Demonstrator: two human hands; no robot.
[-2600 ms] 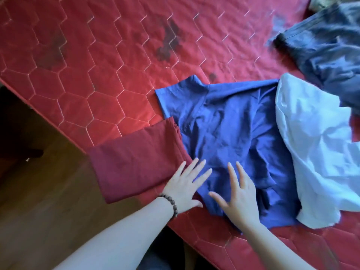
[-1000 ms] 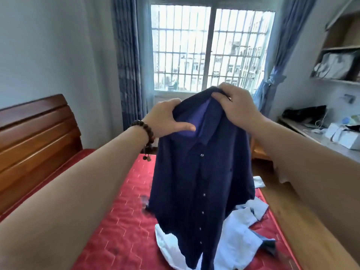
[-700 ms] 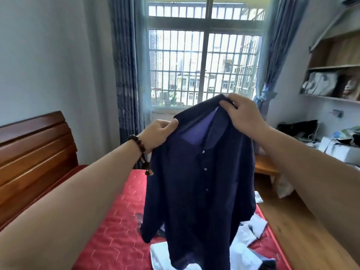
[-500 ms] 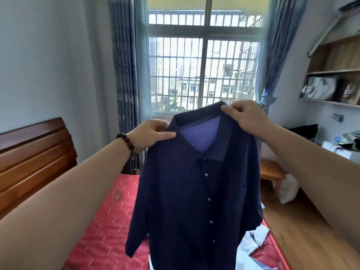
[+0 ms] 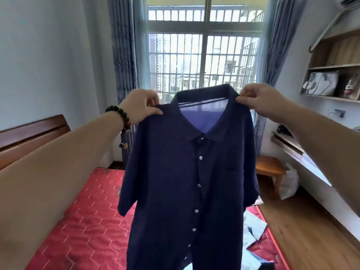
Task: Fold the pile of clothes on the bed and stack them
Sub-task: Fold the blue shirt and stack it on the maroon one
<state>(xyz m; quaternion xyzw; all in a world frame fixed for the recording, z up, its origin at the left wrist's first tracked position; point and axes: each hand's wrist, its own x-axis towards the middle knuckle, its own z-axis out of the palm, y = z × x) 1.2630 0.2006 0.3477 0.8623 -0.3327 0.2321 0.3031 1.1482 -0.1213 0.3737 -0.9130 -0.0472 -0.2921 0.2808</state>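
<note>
- Left hand (image 5: 141,106) and right hand (image 5: 259,100) pinch the navy button-up shirt's (image 5: 187,182) shoulders, centre frame, above the bed.
- The shirt hides most pale clothes (image 5: 253,228), lower right.
- Red quilted bed (image 5: 83,227) below; barred window (image 5: 202,59) behind.

Both hands raised, left hand (image 5: 141,106), right hand (image 5: 259,101) pinching.

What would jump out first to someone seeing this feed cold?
The navy button-up shirt fills the middle of the view, held up in the air by its shoulders, buttoned front toward the camera, with the left hand and right hand each pinching one shoulder. Behind it is the bright barred window between blue curtains, and below lies the red quilted mattress, with pale clothes at lower right.
</note>
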